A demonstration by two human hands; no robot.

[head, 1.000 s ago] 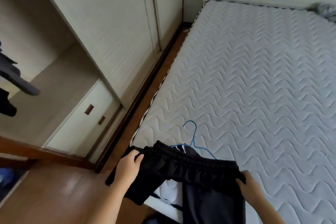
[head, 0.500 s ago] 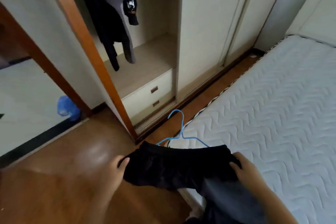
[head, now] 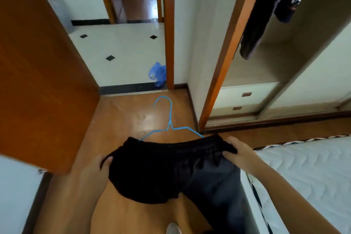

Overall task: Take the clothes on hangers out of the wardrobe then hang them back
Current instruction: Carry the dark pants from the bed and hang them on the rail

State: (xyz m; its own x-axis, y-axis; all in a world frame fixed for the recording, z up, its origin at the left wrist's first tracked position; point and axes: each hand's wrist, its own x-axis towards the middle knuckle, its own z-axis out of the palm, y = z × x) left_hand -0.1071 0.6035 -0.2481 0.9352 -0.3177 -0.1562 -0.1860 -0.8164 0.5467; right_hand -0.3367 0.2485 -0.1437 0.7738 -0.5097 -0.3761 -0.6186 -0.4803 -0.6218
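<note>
L hand (head: 96, 165) & R hand (head: 239, 155) both grip black pants (head: 161, 167), blue hanger (head: 170, 119) poking out at 12 o'clock, wardrobe (head: 224, 74) at 2, hanging top (head: 290, 4) print too blurred to read.

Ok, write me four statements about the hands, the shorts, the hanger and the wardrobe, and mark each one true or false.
1. The left hand and the right hand each grip an end of the black shorts at the waistband. True.
2. Inside the open wardrobe hang dark clothes. True.
3. The blue hanger hangs in the wardrobe. False: it sticks out of the shorts' waistband, with its hook over the wooden floor.
4. The blue bag lies in the wardrobe. False: it lies on the tiled floor by the door frame.
</note>
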